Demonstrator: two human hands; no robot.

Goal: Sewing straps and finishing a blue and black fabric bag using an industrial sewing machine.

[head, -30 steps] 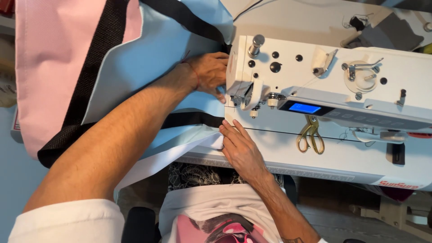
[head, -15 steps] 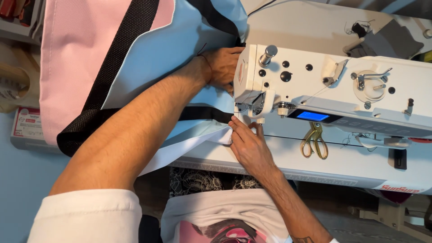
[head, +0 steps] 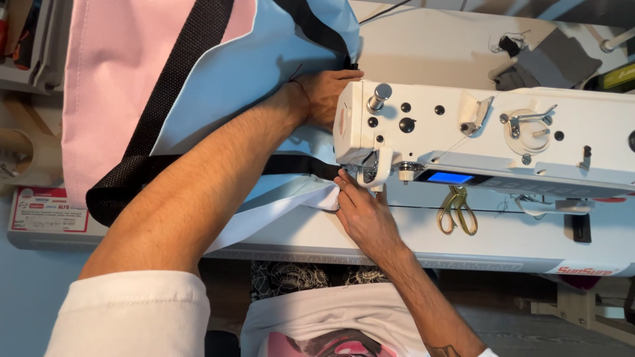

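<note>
The right hand (head: 362, 215), fingers flat, has crept up under the sewing machine head (head: 370, 132), pressing the white fabric edge (head: 311, 197) toward the needle, while the left hand (head: 324, 96) beyond it stays spread on the light blue fabric (head: 245, 79).

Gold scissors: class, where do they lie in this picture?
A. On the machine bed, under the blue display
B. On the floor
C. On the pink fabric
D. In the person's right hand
A: the gold scissors lie on the white machine bed, just below the blue display, untouched by either hand.

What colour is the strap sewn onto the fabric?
Black; the strap crosses pink and light blue fabric, clearest in the head view.
</note>
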